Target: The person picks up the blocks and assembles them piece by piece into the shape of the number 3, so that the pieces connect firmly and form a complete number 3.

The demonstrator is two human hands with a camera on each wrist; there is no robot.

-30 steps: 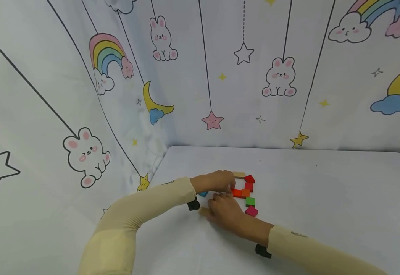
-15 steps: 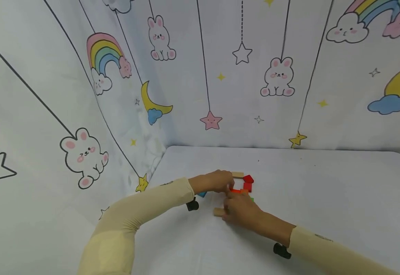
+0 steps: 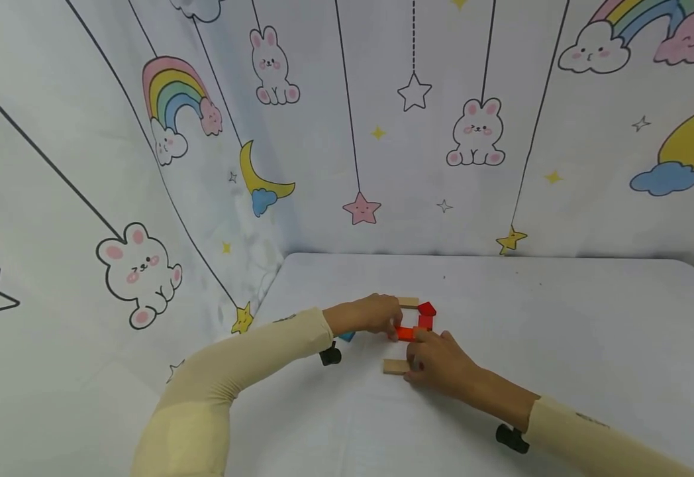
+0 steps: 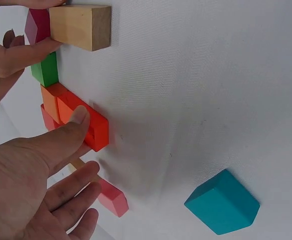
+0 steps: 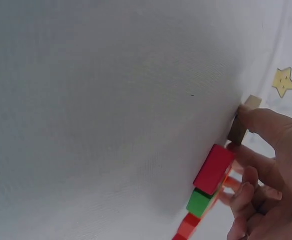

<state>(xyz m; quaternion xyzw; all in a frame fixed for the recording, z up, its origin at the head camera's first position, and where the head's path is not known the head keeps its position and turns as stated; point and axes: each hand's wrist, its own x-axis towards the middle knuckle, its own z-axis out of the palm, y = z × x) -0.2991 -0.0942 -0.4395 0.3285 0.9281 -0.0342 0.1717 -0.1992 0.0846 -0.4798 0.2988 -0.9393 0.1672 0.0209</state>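
Observation:
My left hand [image 3: 373, 313] pinches a red-orange rectangular block [image 4: 100, 132] between thumb and index finger; the block lies on the white surface against a small orange block [image 4: 51, 96]. My right hand [image 3: 442, 361] grips a plain wooden block [image 3: 395, 366] by its sides, thumb opposite a finger. That wooden block touches or nearly touches a magenta block [image 4: 37, 26], which sits beside a green block [image 4: 46, 70]. In the head view the right hand hides the green and magenta blocks.
Farther back lie another wooden block [image 3: 408, 303], a red pentagonal block [image 3: 427, 309] and a red block [image 3: 425, 322]. A pink block [image 4: 113, 197] shows below the left fingers. Apart from the row lies a teal block [image 4: 223, 202]. A printed cloth wall [image 3: 323, 165] stands behind.
My right hand has slid rightward with the wooden block, bringing it to the magenta block. The left hand stays at the red-orange block. The head view has shifted slightly.

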